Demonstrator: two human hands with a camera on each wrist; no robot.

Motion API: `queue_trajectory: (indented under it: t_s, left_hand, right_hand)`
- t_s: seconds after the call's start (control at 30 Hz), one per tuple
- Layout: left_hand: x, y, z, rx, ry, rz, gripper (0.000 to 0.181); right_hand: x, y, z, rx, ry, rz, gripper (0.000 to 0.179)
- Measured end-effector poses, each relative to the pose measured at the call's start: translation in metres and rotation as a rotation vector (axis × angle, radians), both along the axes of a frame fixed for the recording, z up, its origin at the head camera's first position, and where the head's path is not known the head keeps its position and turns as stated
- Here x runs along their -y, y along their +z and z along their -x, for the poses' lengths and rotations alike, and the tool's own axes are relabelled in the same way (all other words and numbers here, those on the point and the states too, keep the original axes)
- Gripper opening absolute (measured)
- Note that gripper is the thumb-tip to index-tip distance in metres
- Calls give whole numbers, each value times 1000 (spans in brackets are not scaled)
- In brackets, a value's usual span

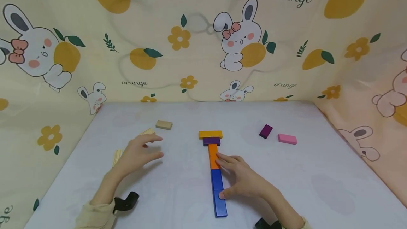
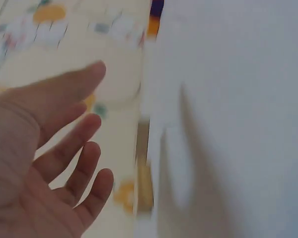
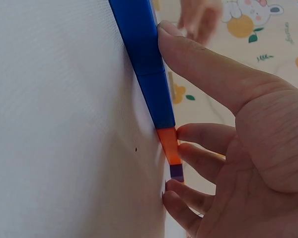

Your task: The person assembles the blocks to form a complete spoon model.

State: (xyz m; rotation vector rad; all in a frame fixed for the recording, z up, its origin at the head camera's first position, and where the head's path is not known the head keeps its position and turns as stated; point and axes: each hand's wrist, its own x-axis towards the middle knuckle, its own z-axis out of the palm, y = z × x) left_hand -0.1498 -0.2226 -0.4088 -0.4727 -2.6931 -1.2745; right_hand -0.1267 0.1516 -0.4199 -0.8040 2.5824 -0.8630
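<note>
A line of toy blocks lies on the white table (image 1: 178,186): a yellow-orange block (image 1: 210,134) across the far end, a purple block (image 1: 211,141), an orange stretch (image 1: 213,154), then two blue blocks (image 1: 216,179). Along the right side of this line rests my right hand (image 1: 246,179), fingers spread. Its thumb touches the nearer blue block and its fingertips reach the orange stretch (image 3: 169,146). My left hand (image 1: 136,153) hovers over the left of the table, thumb and fingers apart, holding nothing. Pale wooden blocks (image 1: 117,157) are partly hidden behind it.
A beige block (image 1: 164,124) lies beyond the left hand. To the far right are a dark purple block (image 1: 265,131) and a pink block (image 1: 287,139). A cloth printed with rabbits and oranges (image 1: 197,6) hangs behind and at both sides of the table.
</note>
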Motion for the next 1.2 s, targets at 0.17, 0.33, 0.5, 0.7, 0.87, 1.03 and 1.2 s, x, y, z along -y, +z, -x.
queue_trajectory:
  t_s: [0.17,0.33,0.5,0.7,0.87,1.03,1.2]
  left_hand:
    - [58,1,-23,68,147,-6,58]
    - [98,-7,-30,104,187,-18,61]
    - [118,-19,-34,154,173,19,67]
    - [123,-23,-32,189,136,18,72]
    - [125,-25,-33,231,113,1,77]
    - [127,-29,-33,235,84,-7,80]
    - [127,-30,-33,228,73,-2,79]
  right_hand:
    - [-1,2,1,-4,-3,-1,93]
    - [-2,2,2,-14,2,2,92]
    - [-1,2,4,-13,5,6,92]
    - [-1,2,2,-8,-5,1,93]
    - [-2,2,2,-7,-6,8,93]
    - [-2,1,1,-5,-6,4,92]
    - [-2,0,0,-4,-6,4,93]
